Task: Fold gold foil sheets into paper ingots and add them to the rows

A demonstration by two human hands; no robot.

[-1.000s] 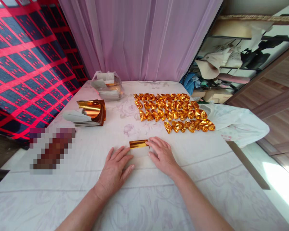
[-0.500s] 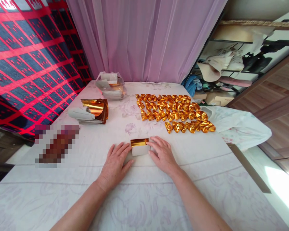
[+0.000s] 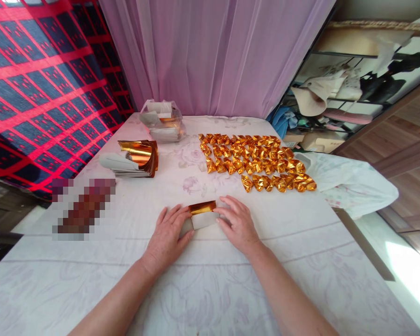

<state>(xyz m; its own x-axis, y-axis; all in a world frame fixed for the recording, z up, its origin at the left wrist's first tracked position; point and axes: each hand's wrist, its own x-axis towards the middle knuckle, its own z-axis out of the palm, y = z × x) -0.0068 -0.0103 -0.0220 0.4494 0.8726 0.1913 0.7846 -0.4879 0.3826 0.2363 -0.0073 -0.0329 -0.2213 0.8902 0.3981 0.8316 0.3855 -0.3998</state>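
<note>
A small sheet of gold foil paper (image 3: 203,219), folded with its pale backing facing up and a gold strip along the far side, lies on the table in front of me. My left hand (image 3: 170,233) holds its left end, the fingers at the far corner and the thumb at the near one. On the right end, my right hand (image 3: 238,225) holds it with bent fingers and thumb. Beyond it to the right stand rows of folded gold foil pieces (image 3: 248,153). A stack of gold foil sheets (image 3: 140,158), bent over and grey on the back, lies at the left.
Toward the curtain (image 3: 210,56) stands a clear plastic bag (image 3: 163,121) with more sheets. A blurred-out patch (image 3: 86,205) lies at the table's left. White patterned cloth or plastic (image 3: 360,182) lies beyond the right edge, near a shelf rack with a hat (image 3: 311,99).
The foil sheet has tilted slightly, its right end now higher, and its gold strip looks darker. Both hands stay at its ends with small finger shifts. The view has shifted a little.
</note>
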